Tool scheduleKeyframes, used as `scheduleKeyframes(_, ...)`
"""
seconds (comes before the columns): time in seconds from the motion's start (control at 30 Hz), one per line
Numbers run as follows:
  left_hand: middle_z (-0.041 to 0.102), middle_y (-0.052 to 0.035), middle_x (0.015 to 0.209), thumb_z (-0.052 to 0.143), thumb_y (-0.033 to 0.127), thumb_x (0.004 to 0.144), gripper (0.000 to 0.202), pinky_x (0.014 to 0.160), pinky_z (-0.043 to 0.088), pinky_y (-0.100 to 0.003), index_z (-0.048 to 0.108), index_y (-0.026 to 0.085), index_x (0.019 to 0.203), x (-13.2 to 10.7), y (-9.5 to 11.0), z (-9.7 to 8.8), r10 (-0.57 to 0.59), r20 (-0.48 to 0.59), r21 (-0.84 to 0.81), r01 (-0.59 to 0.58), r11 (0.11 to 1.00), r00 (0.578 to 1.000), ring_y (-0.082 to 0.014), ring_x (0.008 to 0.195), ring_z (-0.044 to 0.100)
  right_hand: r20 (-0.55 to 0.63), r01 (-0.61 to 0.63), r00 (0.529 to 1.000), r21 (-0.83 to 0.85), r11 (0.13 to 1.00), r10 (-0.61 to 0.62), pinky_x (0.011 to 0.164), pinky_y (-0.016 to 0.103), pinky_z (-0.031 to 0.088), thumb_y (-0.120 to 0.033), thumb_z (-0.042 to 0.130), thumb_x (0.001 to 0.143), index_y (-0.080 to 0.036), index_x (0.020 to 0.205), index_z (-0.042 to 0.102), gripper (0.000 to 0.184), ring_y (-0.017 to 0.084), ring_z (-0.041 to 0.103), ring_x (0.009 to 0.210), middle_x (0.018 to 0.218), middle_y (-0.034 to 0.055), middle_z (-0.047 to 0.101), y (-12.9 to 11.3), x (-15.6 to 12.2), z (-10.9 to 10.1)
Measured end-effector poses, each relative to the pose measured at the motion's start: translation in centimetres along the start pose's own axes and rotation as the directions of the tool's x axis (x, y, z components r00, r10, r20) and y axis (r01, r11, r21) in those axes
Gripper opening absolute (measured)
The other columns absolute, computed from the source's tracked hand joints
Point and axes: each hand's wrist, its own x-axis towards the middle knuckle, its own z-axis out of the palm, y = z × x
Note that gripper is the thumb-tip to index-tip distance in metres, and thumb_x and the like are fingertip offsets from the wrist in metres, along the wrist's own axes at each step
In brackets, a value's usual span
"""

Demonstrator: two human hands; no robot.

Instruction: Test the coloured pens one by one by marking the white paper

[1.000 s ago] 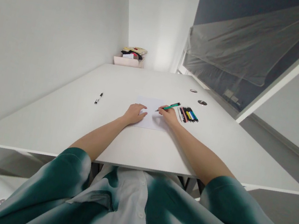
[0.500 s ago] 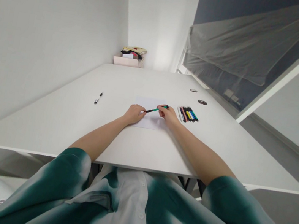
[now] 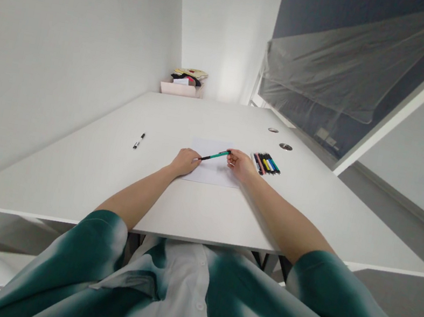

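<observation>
A green pen with a black front part (image 3: 217, 155) slants between my two hands, above a white sheet of paper (image 3: 211, 176). My left hand (image 3: 185, 162) is closed on the pen's lower, black end and sits over the left part of the sheet. At the raised end, the fingertips of my right hand (image 3: 241, 165) pinch the pen near its clip. To the right of that hand lies a row of several coloured pens (image 3: 267, 164), side by side.
One white and black pen (image 3: 139, 141) lies alone on the left of the white table (image 3: 78, 195). Two round metal discs (image 3: 285, 147) are at the right rear. A pinkish box (image 3: 177, 89) with piled items stands at the far end. A dark panel (image 3: 311, 83) borders the right side.
The green pen and my left hand have shifted slightly left. My right hand's fingers have moved to the pen's rear end, and more of its green barrel shows.
</observation>
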Motion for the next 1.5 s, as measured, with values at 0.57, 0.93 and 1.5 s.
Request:
scheduleKeyframes(0.57, 0.073, -0.0081, 0.11, 0.049, 0.029, 0.089, 0.031, 0.1, 0.044, -0.044, 0.074, 0.02, 0.104, 0.2, -0.7, -0.2, -0.052, -0.084, 0.025, 0.054, 0.998, 0.995, -0.0267, 0.106, 0.062, 0.027, 0.046, 0.999, -0.27, 0.962, -0.04, 0.061, 0.025, 0.04, -0.036, 0.061, 0.067, -0.019, 0.071, 0.06, 0.018, 0.014, 0.056, 0.061, 0.062, 0.0025, 0.062, -0.5, 0.2, -0.4)
scheduleKeyframes(0.93, 0.072, -0.0079, 0.113, 0.054, 0.022, 0.084, 0.026, 0.106, 0.037, -0.048, 0.074, 0.022, 0.1, -0.2, 0.0, -1.4, 0.041, -0.098, 0.065, -0.035, 0.997, 0.994, -0.0275, 0.115, 0.056, 0.408, 0.357, 0.909, -0.672, 0.649, -0.078, 0.059, 0.023, 0.038, -0.025, 0.062, 0.076, -0.017, 0.094, 0.072, 0.023, 0.012, 0.052, 0.056, 0.059, -0.0038, 0.061, 0.1, -2.1, 2.2)
scheduleKeyframes(1.5, 0.064, -0.0131, 0.126, 0.052, 0.028, 0.087, 0.056, 0.105, 0.038, -0.042, 0.045, 0.013, 0.141, -0.2, -1.0, -0.2, -0.056, -0.259, 0.015, 0.062, 0.998, 0.964, -0.0266, 0.115, 0.057, -0.134, -0.132, 0.968, -0.991, 0.024, -0.213, 0.083, 0.03, 0.044, -0.023, 0.054, 0.089, -0.013, 0.12, 0.067, 0.035, 0.025, 0.064, 0.1, 0.108, 0.0174, 0.072, -1.7, 0.1, -4.0)
